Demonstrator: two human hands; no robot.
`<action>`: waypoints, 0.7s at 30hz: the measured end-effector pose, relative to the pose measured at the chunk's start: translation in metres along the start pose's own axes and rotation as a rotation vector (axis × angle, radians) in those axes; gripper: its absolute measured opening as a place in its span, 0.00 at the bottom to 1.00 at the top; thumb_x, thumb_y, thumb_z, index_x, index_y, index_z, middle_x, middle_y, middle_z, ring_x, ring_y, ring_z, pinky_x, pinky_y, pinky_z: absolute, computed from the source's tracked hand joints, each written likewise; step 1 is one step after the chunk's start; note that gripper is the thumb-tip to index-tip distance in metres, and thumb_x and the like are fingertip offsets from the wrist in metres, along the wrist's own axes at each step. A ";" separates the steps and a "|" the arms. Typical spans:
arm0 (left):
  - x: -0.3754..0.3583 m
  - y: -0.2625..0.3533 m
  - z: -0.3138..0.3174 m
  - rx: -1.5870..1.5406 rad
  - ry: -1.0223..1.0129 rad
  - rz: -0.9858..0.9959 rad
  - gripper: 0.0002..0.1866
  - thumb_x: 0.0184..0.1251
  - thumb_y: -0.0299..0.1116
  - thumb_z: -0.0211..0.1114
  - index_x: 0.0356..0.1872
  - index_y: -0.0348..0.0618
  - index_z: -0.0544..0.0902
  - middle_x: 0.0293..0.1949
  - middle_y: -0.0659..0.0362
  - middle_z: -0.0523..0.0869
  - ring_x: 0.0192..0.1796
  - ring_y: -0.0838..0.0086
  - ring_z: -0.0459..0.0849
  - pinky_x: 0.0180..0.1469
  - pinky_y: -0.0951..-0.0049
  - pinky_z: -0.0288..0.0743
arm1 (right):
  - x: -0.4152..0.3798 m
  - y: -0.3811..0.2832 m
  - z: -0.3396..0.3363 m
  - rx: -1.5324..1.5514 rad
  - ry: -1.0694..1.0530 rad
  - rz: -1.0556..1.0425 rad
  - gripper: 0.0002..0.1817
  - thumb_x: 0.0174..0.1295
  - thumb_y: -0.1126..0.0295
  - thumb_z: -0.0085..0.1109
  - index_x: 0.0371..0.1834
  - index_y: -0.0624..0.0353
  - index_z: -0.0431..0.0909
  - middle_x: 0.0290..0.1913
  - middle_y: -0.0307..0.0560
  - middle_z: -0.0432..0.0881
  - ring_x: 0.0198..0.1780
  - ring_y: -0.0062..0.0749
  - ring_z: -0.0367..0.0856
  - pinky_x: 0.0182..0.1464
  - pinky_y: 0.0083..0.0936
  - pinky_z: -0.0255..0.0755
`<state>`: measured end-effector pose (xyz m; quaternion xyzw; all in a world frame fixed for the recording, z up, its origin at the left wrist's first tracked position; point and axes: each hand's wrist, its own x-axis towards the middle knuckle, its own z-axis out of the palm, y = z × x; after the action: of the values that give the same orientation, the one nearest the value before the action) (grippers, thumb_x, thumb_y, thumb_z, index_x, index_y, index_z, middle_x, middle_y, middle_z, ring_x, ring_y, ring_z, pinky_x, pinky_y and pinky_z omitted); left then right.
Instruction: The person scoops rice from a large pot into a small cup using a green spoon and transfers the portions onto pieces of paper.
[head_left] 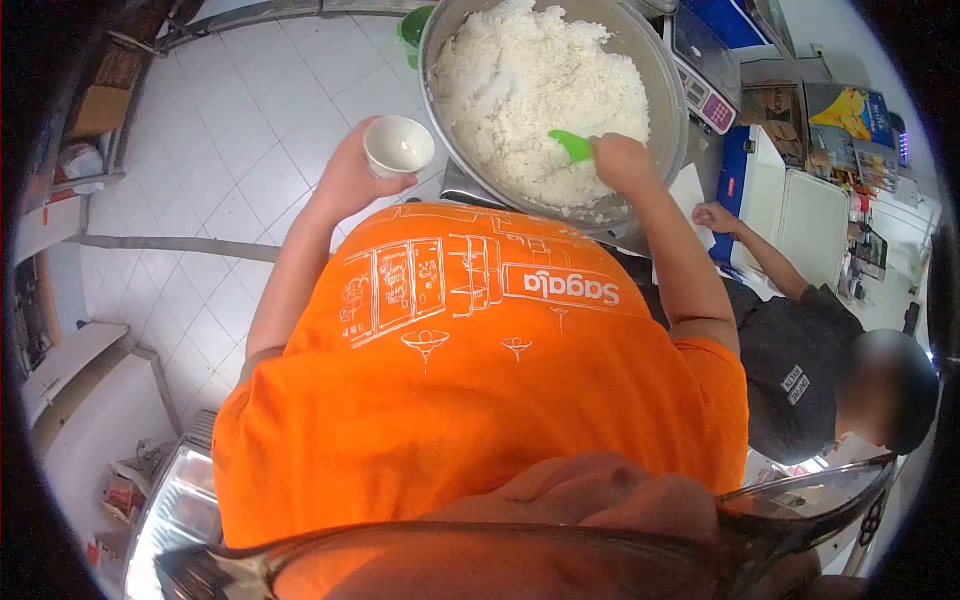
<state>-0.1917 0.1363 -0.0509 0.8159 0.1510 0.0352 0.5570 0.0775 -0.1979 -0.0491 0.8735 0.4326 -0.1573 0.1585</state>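
Note:
My left hand (pixel 353 172) is wrapped round a small white bowl (pixel 400 146), held level just left of a large metal pot (pixel 432 92). A few pale bits show inside the bowl. White cooked rice (pixel 535 85) is heaped in the pot. Over the pot's right side, my right hand (pixel 622 163) grips a bright green rice paddle (pixel 571 145). Its blade points left and rests at the rice; the handle is hidden in my fist.
A digital scale (pixel 708 100) stands right of the pot. A co-worker in a dark shirt (pixel 790 370) is at my right, one hand (pixel 714 217) near a white-and-blue box (pixel 752 190). A green container (pixel 414 30) sits behind the pot. White tiled floor (pixel 250 130) lies to the left.

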 end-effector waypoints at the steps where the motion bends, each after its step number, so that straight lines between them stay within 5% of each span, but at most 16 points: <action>1: 0.000 -0.004 0.007 0.006 -0.027 -0.016 0.42 0.43 0.37 0.82 0.61 0.36 0.72 0.53 0.48 0.83 0.58 0.60 0.82 0.60 0.63 0.75 | 0.000 -0.002 -0.002 0.039 -0.021 -0.023 0.12 0.65 0.69 0.50 0.42 0.58 0.84 0.37 0.57 0.85 0.41 0.55 0.85 0.45 0.48 0.78; 6: -0.003 0.024 0.038 -0.082 -0.100 -0.161 0.38 0.47 0.37 0.80 0.60 0.35 0.73 0.53 0.45 0.83 0.58 0.57 0.82 0.60 0.64 0.75 | -0.005 -0.008 0.002 0.155 -0.028 -0.113 0.13 0.67 0.63 0.52 0.43 0.55 0.85 0.37 0.56 0.85 0.40 0.54 0.85 0.44 0.48 0.78; 12: -0.004 0.009 0.050 -0.163 -0.143 -0.103 0.35 0.53 0.38 0.77 0.60 0.35 0.73 0.53 0.46 0.83 0.59 0.58 0.81 0.61 0.65 0.73 | 0.004 -0.033 0.008 0.307 -0.055 -0.171 0.14 0.67 0.63 0.51 0.44 0.58 0.84 0.35 0.60 0.84 0.42 0.55 0.83 0.45 0.49 0.76; 21: -0.008 0.004 0.056 -0.308 -0.141 -0.114 0.35 0.53 0.38 0.77 0.61 0.35 0.73 0.53 0.47 0.83 0.60 0.60 0.81 0.62 0.66 0.72 | -0.003 -0.039 -0.027 0.458 -0.355 -0.309 0.13 0.67 0.65 0.52 0.38 0.65 0.82 0.30 0.63 0.81 0.34 0.59 0.80 0.39 0.48 0.71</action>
<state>-0.1859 0.0822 -0.0670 0.7114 0.1504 -0.0312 0.6858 0.0477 -0.1664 -0.0293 0.7693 0.4791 -0.4226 0.0051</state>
